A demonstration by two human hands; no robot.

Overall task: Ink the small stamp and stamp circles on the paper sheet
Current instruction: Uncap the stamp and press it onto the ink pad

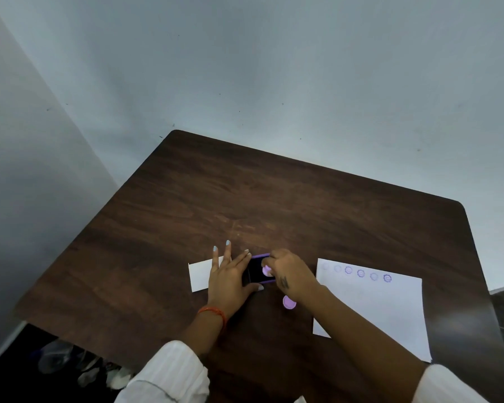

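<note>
A purple-rimmed ink pad (256,270) with a dark inking surface lies open on the brown table (274,199). My left hand (230,279) rests flat against its left side, steadying it. My right hand (291,274) pinches a small lilac stamp (266,270) and holds it down on the pad. To the right lies the white paper sheet (376,309), with a row of several purple circle prints (360,273) along its top edge, some faint.
A lilac round cap (289,302) sits on the table just under my right wrist. A white card or lid (201,273) lies partly under my left hand. Grey walls close off the far and left sides of the table.
</note>
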